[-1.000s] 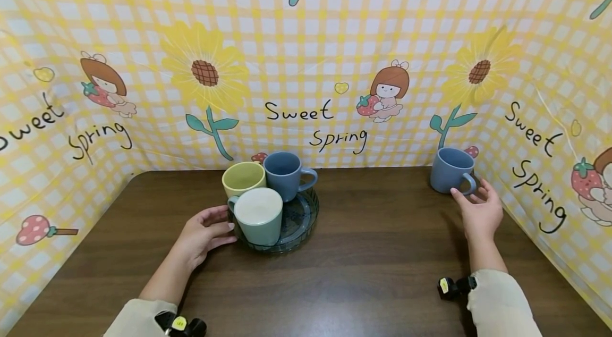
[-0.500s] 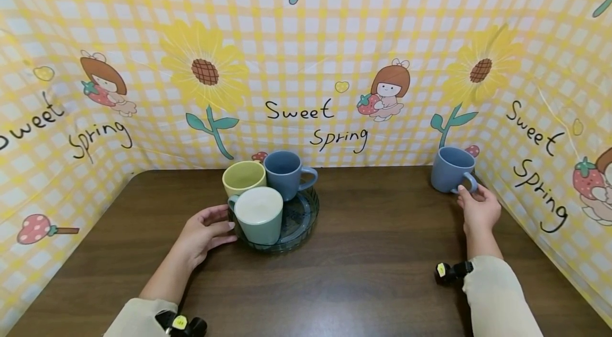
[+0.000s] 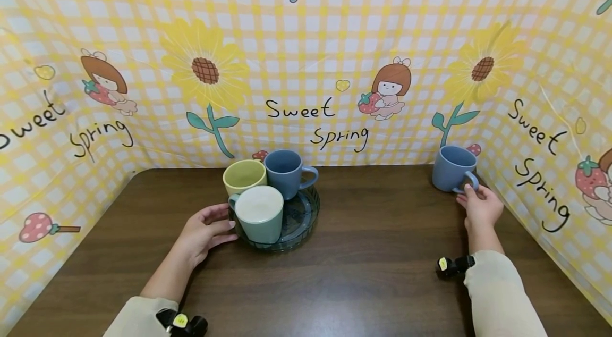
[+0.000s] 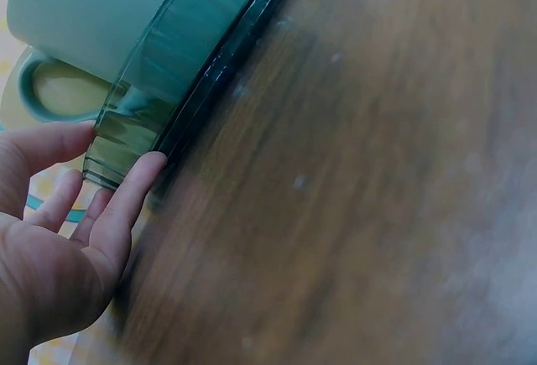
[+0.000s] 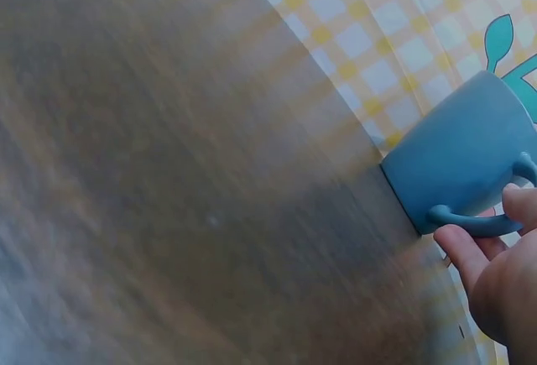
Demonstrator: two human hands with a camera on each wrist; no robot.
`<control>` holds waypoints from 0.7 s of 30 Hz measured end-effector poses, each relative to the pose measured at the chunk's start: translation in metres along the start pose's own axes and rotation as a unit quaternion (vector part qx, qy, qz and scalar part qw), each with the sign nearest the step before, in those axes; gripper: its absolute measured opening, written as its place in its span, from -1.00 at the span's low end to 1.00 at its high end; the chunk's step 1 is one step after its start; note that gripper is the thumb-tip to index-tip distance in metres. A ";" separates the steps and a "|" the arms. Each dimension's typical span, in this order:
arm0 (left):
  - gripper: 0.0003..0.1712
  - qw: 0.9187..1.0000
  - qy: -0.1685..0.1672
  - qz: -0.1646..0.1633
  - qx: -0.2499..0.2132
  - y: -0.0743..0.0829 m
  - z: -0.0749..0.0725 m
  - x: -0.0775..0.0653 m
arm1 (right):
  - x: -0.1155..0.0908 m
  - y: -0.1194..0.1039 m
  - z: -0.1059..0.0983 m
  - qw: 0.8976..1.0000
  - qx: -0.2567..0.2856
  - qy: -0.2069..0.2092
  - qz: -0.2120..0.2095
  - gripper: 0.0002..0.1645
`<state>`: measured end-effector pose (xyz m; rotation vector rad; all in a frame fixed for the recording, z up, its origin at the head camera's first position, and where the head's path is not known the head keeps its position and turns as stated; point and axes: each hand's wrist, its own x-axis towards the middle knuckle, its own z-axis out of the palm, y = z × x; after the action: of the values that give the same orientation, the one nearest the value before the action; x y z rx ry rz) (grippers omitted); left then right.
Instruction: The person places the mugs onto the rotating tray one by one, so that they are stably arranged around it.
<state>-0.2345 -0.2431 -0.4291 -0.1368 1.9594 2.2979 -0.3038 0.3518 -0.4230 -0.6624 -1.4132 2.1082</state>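
My right hand [image 3: 483, 210] pinches the handle of a blue mug [image 3: 451, 169] that stands upright at the table's far right. In the right wrist view the mug [image 5: 466, 151] shows its handle between the thumb and fingers [image 5: 461, 247]. My left hand [image 3: 203, 233] touches the outer side of a dark green glass tray [image 3: 301, 225], fingers fairly straight against its wall [image 4: 126, 143]. On that tray stand a pale green mug [image 3: 260, 220], a yellow-green mug [image 3: 244, 177] behind it, and a second blue mug [image 3: 284, 175] with its handle to the right.
A brown wooden table [image 3: 363, 252] lies under everything. Yellow checked cloth [image 3: 296, 60] rises along its back and both sides. The right-hand mug stands close to the back cloth. Black wrist cameras [image 3: 454, 267] sit at both sleeves.
My right hand has moved forward onto the blue mug's handle, its spread fingers closing to a pinch. The left hand, the tray and its mugs stay where they were.
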 end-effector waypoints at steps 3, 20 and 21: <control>-0.30 1.000 0.001 -0.001 0.000 0.000 0.000 -0.001 | 0.000 0.000 -0.002 0.999 0.034 0.001 0.003 -0.80; -0.24 1.000 0.002 0.003 0.015 0.000 -0.002 -0.001 | -0.004 0.000 -0.005 0.998 0.054 -0.012 -0.030 -0.81; -0.24 1.000 0.002 0.003 0.019 0.001 -0.003 -0.001 | -0.005 0.000 -0.005 0.998 0.052 -0.015 -0.029 -0.79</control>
<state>-0.2334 -0.2460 -0.4286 -0.1320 2.0062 2.2634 -0.2973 0.3518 -0.4241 -0.5451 -1.3113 2.1387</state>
